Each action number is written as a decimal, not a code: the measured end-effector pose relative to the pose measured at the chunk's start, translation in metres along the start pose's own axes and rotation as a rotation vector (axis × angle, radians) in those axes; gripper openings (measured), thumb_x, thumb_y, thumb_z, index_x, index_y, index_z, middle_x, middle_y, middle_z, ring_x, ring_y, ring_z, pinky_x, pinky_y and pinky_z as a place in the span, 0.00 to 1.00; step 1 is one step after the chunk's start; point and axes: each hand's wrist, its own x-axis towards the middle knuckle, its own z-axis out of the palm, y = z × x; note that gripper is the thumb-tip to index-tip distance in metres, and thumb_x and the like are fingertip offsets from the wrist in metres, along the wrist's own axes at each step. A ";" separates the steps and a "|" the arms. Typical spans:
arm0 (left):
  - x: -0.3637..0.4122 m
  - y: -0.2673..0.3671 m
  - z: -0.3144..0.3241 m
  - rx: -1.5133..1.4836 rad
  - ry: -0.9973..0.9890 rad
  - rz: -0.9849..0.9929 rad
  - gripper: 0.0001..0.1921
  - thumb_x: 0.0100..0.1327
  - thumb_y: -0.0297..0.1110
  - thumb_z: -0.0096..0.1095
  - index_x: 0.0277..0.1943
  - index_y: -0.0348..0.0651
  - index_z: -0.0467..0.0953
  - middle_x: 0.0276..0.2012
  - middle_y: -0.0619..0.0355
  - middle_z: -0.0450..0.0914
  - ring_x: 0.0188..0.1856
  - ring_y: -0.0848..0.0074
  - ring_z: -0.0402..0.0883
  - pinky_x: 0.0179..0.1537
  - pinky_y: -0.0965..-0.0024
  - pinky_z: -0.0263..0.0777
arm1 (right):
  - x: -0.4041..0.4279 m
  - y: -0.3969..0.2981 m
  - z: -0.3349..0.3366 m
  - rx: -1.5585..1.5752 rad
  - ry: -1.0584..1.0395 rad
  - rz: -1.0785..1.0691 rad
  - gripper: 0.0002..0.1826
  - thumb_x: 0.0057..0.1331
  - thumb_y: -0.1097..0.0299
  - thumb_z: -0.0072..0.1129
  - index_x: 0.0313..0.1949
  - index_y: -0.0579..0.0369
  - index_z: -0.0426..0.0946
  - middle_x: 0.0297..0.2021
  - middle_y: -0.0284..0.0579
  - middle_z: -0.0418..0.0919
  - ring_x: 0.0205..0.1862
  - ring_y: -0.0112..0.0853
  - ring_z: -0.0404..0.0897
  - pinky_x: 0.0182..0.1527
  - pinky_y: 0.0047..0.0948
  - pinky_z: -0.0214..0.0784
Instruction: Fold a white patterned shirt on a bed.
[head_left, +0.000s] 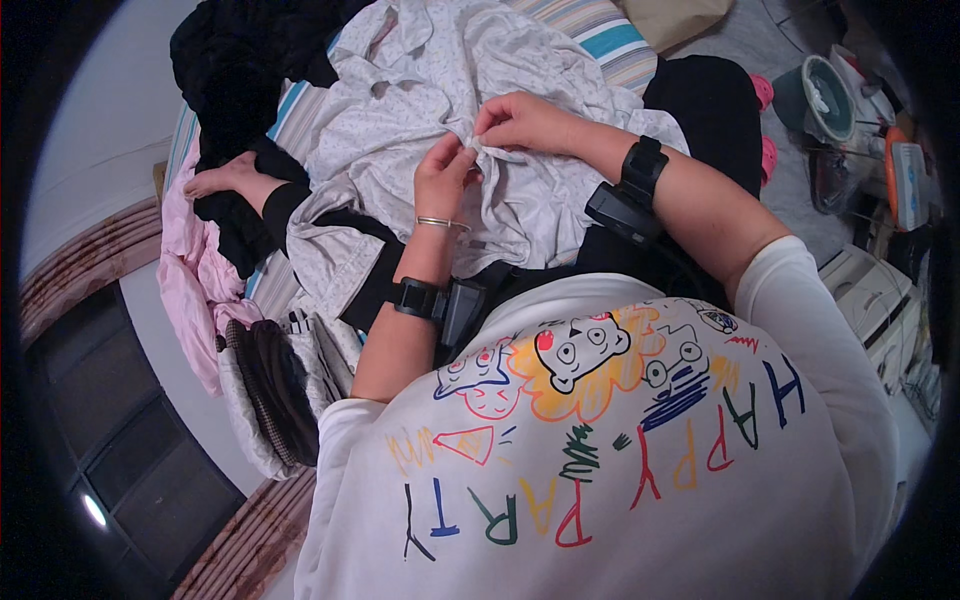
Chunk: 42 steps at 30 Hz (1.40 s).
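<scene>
A white garment with a small speckled print (540, 202) lies spread and rumpled across my lap. My left hand (444, 180) pinches a fold of its cloth between thumb and fingers. Just beside it, my right hand (517, 124) grips the same gathered edge, so the two sets of fingertips almost meet. Whether a button sits between them is too small to tell. Part of the garment hangs over my bent leg at the left, and its upper end reaches the striped bedding (607, 45).
Black clothing (232, 67) is heaped at the upper left, above a pink cloth (187, 255). Several folded garments (277, 397) stand stacked at the lower left. On the floor at right are a green bucket (814, 97), pink shoes (763, 94) and a white drawer unit (862, 300).
</scene>
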 end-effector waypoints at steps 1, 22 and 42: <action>0.000 0.000 0.001 -0.024 0.014 0.018 0.10 0.59 0.24 0.59 0.44 0.39 0.73 0.35 0.64 0.76 0.31 0.82 0.75 0.31 0.76 0.73 | 0.001 0.001 -0.001 0.016 0.009 0.001 0.06 0.58 0.70 0.59 0.34 0.57 0.76 0.24 0.30 0.73 0.24 0.15 0.68 0.26 0.15 0.60; -0.001 0.015 -0.007 -0.281 -0.202 -0.366 0.03 0.61 0.30 0.58 0.35 0.43 0.72 0.29 0.60 0.76 0.33 0.74 0.77 0.33 0.72 0.75 | 0.006 0.010 -0.002 -0.066 0.046 -0.049 0.08 0.58 0.70 0.59 0.36 0.58 0.76 0.27 0.31 0.75 0.28 0.17 0.71 0.30 0.16 0.64; -0.012 0.001 0.002 0.116 0.055 0.072 0.05 0.61 0.26 0.58 0.38 0.34 0.76 0.30 0.56 0.80 0.30 0.77 0.79 0.29 0.75 0.75 | 0.001 0.002 -0.004 -0.254 0.048 0.010 0.11 0.56 0.66 0.63 0.36 0.59 0.79 0.30 0.35 0.79 0.34 0.20 0.74 0.40 0.20 0.67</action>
